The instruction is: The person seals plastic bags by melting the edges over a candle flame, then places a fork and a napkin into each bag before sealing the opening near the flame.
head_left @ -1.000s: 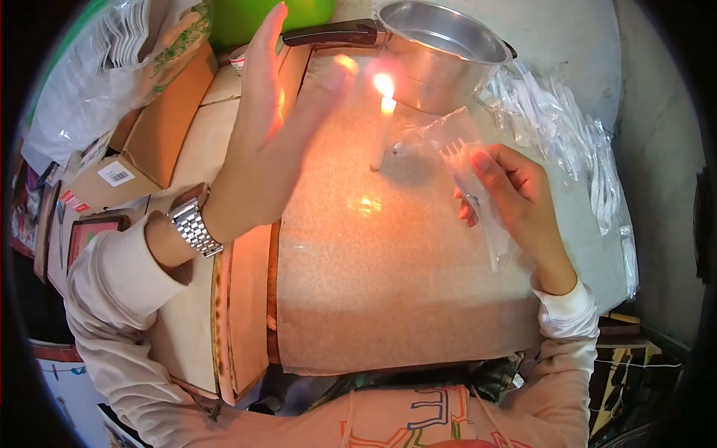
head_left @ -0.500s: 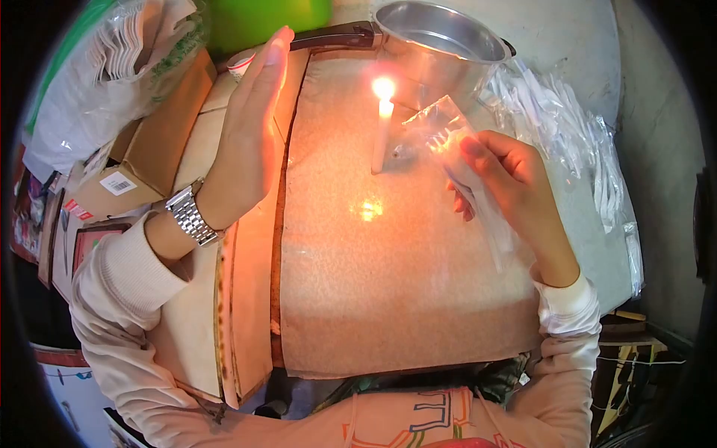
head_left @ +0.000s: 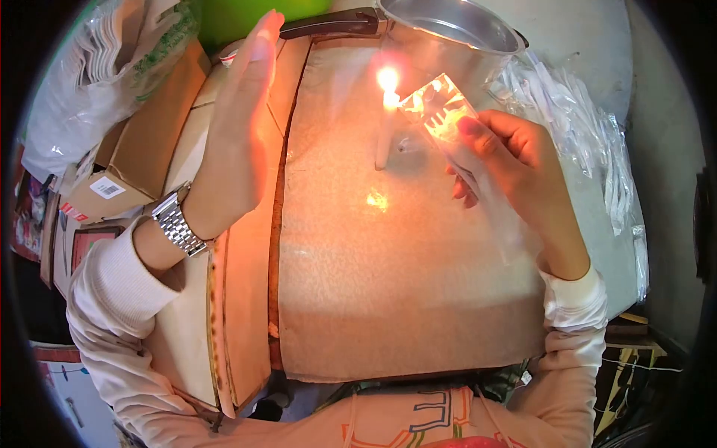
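A lit white candle (head_left: 384,138) stands upright on the paper-covered tabletop (head_left: 403,284). My right hand (head_left: 515,164) pinches a white plastic fork (head_left: 441,122) inside a clear plastic sleeve (head_left: 442,88), thumb on top. The sleeve's upper left corner is right at the candle, just below the flame, and the tines point up and left. Part of the handle is hidden behind my fingers. To the left of the candle, my left hand (head_left: 237,138) is raised on edge, fingers stretched out, palm facing the flame, holding nothing.
A metal pot (head_left: 455,48) with a black handle stands behind the candle. Wrapped plastic cutlery (head_left: 590,142) is piled along the right side. At the left are a cardboard box (head_left: 142,153) and a bag of white utensils (head_left: 97,82). A green container (head_left: 239,19) sits at the back.
My right hand has brought the sleeved fork slightly up and left, so the sleeve's corner now meets the candle near the flame. The left hand stays raised, shifted slightly left in view.
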The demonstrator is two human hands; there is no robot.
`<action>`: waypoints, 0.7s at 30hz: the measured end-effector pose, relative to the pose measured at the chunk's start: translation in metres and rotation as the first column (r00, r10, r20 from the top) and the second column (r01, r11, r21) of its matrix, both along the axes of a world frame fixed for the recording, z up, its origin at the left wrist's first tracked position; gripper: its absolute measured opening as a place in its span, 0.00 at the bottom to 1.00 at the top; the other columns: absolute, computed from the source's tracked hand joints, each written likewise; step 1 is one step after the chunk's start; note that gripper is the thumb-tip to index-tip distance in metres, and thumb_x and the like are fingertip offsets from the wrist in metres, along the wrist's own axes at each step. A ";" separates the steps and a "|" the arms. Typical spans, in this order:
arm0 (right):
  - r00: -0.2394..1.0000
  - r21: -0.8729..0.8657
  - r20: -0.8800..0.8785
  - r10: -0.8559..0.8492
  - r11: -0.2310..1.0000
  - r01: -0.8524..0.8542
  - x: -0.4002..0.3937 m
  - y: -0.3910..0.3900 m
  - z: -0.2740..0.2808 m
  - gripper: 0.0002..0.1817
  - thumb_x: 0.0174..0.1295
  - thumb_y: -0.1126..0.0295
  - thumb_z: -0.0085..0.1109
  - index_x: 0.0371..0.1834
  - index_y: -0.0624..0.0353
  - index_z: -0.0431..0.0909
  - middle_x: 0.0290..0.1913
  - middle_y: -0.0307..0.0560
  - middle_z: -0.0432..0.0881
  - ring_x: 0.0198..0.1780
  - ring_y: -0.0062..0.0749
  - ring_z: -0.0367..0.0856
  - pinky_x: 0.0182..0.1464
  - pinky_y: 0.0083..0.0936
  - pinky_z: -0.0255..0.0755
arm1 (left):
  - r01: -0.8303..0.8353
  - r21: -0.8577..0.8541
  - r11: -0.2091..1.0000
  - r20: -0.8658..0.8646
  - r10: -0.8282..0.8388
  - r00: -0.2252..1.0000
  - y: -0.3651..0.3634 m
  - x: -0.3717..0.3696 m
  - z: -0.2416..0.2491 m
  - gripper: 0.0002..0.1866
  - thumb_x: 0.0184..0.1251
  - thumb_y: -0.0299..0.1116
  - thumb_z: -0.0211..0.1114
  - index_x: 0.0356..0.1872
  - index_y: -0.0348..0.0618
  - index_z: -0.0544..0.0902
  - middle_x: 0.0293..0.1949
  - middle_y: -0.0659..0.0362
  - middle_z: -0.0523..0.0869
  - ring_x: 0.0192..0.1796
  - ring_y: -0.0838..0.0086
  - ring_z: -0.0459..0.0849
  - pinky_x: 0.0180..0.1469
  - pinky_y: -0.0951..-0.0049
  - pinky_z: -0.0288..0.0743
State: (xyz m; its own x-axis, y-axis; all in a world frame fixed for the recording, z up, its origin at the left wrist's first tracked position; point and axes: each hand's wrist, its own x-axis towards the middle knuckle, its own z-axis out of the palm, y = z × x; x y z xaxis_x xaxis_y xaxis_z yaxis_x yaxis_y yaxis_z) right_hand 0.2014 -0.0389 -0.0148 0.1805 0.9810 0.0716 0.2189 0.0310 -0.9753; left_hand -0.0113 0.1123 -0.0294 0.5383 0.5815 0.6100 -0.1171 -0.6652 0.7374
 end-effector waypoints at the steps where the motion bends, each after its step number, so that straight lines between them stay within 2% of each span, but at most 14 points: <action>1: 1.000 0.002 -0.003 0.007 1.000 -0.007 0.001 0.001 -0.001 0.19 0.67 0.56 0.51 0.35 0.65 0.75 0.25 0.45 0.79 0.22 0.24 0.78 0.24 0.19 0.72 | 0.013 -0.021 1.000 0.015 -0.013 1.000 -0.002 0.001 0.001 0.32 0.75 0.49 0.33 0.70 0.34 0.50 0.72 0.49 0.50 0.74 0.64 0.48 0.73 0.64 0.39; 3: 1.000 0.010 -0.003 0.008 1.000 -0.008 0.004 0.001 -0.004 0.19 0.67 0.55 0.51 0.35 0.65 0.75 0.25 0.45 0.79 0.22 0.24 0.78 0.24 0.20 0.72 | 0.042 -0.064 0.997 0.050 -0.038 0.998 -0.007 0.004 0.006 0.32 0.75 0.50 0.33 0.70 0.34 0.50 0.72 0.49 0.50 0.74 0.63 0.49 0.73 0.64 0.39; 6: 1.000 0.022 -0.003 -0.002 1.000 0.002 0.004 0.002 -0.007 0.20 0.67 0.55 0.51 0.35 0.65 0.75 0.25 0.45 0.79 0.22 0.24 0.78 0.24 0.19 0.72 | -0.022 -0.062 0.998 0.169 0.032 0.985 -0.016 0.013 0.010 0.32 0.74 0.51 0.33 0.69 0.34 0.54 0.70 0.49 0.55 0.73 0.64 0.53 0.72 0.65 0.41; 7: 1.000 0.022 -0.004 -0.004 1.000 0.004 0.004 0.002 -0.006 0.20 0.67 0.55 0.51 0.35 0.65 0.76 0.25 0.45 0.79 0.22 0.24 0.78 0.24 0.19 0.72 | 0.239 -0.181 0.954 0.336 -0.168 0.927 -0.012 0.007 0.013 0.32 0.73 0.51 0.36 0.70 0.40 0.49 0.71 0.49 0.50 0.74 0.62 0.48 0.73 0.63 0.39; 8: 1.000 0.021 -0.005 -0.006 1.000 0.006 0.004 0.003 -0.006 0.20 0.67 0.55 0.50 0.35 0.65 0.76 0.25 0.45 0.79 0.22 0.24 0.78 0.24 0.19 0.72 | 0.488 -0.262 0.832 0.510 -0.310 0.802 -0.010 0.002 0.017 0.34 0.72 0.50 0.40 0.72 0.45 0.43 0.72 0.49 0.46 0.74 0.59 0.44 0.74 0.61 0.36; 9: 1.000 0.021 -0.003 -0.003 1.000 0.003 0.004 0.003 -0.007 0.20 0.67 0.56 0.50 0.35 0.65 0.76 0.25 0.45 0.79 0.22 0.24 0.78 0.24 0.19 0.72 | 0.665 -0.344 0.663 0.735 -0.250 0.630 -0.011 0.001 0.020 0.33 0.73 0.50 0.38 0.72 0.43 0.45 0.72 0.49 0.47 0.74 0.61 0.45 0.74 0.61 0.37; 12: 1.000 0.023 0.001 0.002 1.000 -0.002 0.004 0.004 -0.009 0.19 0.67 0.56 0.50 0.36 0.66 0.76 0.25 0.46 0.79 0.22 0.24 0.78 0.24 0.19 0.72 | 0.722 -0.166 0.672 0.607 -0.507 0.612 0.015 0.012 0.008 0.29 0.75 0.44 0.32 0.71 0.40 0.48 0.72 0.49 0.50 0.74 0.65 0.46 0.74 0.64 0.37; 13: 1.000 0.026 0.000 -0.002 1.000 0.002 0.003 0.004 -0.010 0.19 0.67 0.57 0.50 0.36 0.66 0.76 0.25 0.46 0.79 0.22 0.24 0.78 0.24 0.19 0.72 | 0.719 -0.116 0.685 0.568 -0.548 0.614 0.019 0.013 0.006 0.29 0.76 0.44 0.32 0.71 0.39 0.48 0.72 0.49 0.50 0.74 0.65 0.46 0.74 0.64 0.37; 18: 1.000 0.005 0.026 0.012 1.000 -0.012 0.004 0.004 -0.007 0.20 0.67 0.56 0.52 0.38 0.66 0.78 0.27 0.44 0.80 0.25 0.23 0.80 0.25 0.19 0.74 | 0.542 -0.023 0.840 0.406 -0.487 0.773 0.017 0.008 -0.007 0.28 0.76 0.43 0.33 0.71 0.38 0.48 0.72 0.50 0.50 0.74 0.66 0.46 0.74 0.66 0.36; 21: 0.999 0.002 0.048 -0.014 1.000 0.014 0.001 0.004 -0.007 0.20 0.67 0.55 0.52 0.38 0.66 0.77 0.27 0.44 0.80 0.25 0.23 0.80 0.25 0.18 0.74 | 0.486 0.042 0.873 0.355 -0.467 0.809 0.019 0.007 -0.016 0.28 0.76 0.43 0.33 0.70 0.36 0.49 0.72 0.51 0.49 0.74 0.67 0.46 0.74 0.67 0.36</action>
